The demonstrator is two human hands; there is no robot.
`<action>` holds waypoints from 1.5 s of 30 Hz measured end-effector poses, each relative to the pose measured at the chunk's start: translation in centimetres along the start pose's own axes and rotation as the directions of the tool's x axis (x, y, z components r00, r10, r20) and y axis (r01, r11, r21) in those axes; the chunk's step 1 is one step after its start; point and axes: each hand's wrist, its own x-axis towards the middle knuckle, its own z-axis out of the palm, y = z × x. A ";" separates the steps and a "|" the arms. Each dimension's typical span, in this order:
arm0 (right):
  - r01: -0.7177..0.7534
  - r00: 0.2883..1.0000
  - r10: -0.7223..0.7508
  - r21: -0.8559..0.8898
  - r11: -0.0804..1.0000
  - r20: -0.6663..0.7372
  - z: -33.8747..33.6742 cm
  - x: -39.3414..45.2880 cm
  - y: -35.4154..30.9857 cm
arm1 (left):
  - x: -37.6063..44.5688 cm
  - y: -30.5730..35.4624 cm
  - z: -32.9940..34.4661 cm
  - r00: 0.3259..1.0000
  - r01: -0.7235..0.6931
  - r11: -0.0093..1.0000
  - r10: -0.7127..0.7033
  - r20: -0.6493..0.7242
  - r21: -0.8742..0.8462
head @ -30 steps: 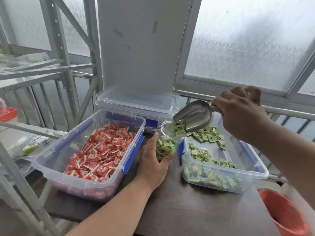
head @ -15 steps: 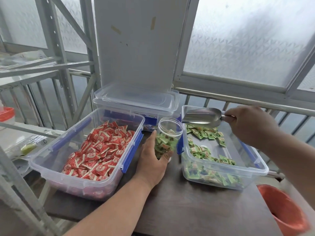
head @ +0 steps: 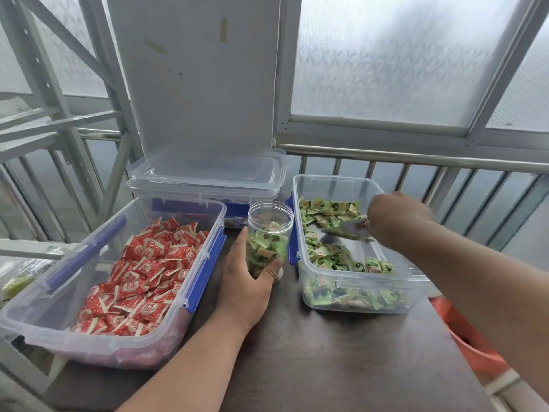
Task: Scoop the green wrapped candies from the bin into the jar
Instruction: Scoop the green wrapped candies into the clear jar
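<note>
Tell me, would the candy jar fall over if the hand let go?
Probably not: the jar stands upright on the flat table, candies weighting its lower half. It looks like light plastic, though, so a bump from the scoop might tip it.

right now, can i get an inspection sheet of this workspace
surface: dark table, bare at the near edge
job's things: clear jar upright, open, partly filled with green candies; right bin holds green candies; metal scoop low inside it
clutter: bin of red candies; lidded container behind; orange tub at right
grips: left hand holds the jar; right hand grips the scoop handle
cables: nothing seen
surroundings: frosted window, railing, metal rack
</note>
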 end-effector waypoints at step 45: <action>-0.201 0.951 0.120 0.274 0.940 0.286 7.6 6.9 -2.3 | -0.2 0.7 -0.2 1.000 0.014 0.999 -0.013 0.014 -0.038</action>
